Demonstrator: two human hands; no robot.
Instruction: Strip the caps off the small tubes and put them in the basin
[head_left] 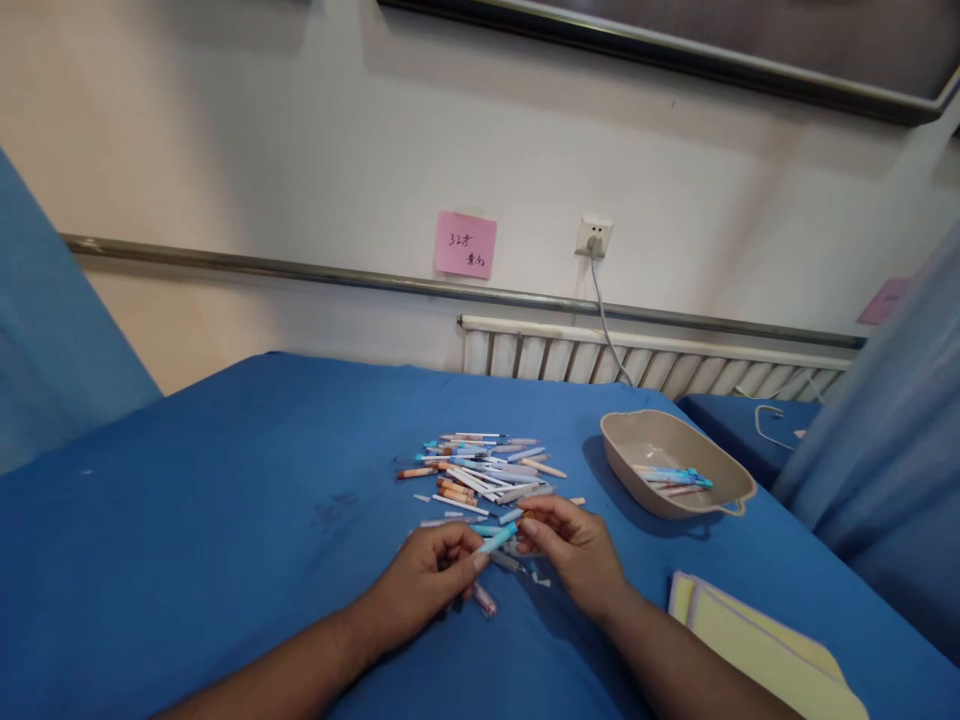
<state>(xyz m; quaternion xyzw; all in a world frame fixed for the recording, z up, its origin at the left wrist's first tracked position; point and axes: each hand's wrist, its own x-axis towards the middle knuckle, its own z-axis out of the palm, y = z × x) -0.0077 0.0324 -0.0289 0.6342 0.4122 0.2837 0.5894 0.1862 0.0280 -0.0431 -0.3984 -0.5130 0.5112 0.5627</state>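
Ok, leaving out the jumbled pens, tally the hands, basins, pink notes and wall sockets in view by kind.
Hands, the left hand and the right hand: 2
Basin: 1
Pink notes: 2
Wall socket: 1
Total: 6

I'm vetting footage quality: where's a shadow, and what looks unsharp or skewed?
Head view: a soft shadow lies beside the beige plastic basin; fine detail in the multicoloured pen pile looks smeared; the metal wall rail slants, perhaps from camera tilt.
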